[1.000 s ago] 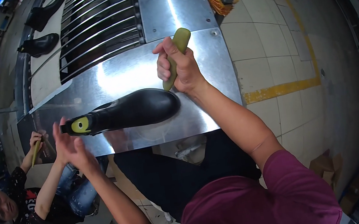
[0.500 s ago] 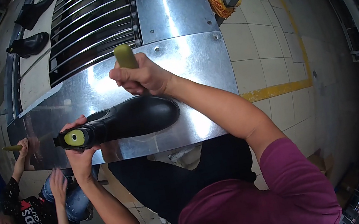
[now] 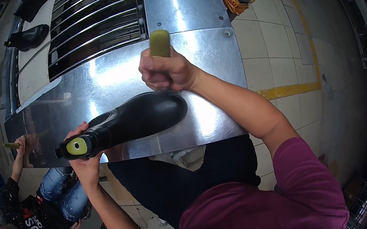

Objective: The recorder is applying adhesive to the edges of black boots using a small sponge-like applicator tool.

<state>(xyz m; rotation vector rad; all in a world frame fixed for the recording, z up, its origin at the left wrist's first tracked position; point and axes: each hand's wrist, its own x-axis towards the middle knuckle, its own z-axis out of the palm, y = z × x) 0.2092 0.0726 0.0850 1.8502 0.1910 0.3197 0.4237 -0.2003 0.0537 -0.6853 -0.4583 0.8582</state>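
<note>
We saw the left hand (image 3: 88, 161) closed around the heel end of a black boot (image 3: 139, 117) lying on its side on the shiny metal table (image 3: 201, 41). The right hand (image 3: 166, 72) gripped a green-handled tool (image 3: 159, 44) in a fist, just above the boot's toe.

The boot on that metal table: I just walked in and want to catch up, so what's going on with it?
A person holds a black boot on its side on a shiny metal table. Their left hand grips the ankle end, where a yellow-green plug shows. Their right hand is closed around a tool with a yellow-green handle, pressed at the toe. Another person sits at lower left, holding a similar tool.
</note>
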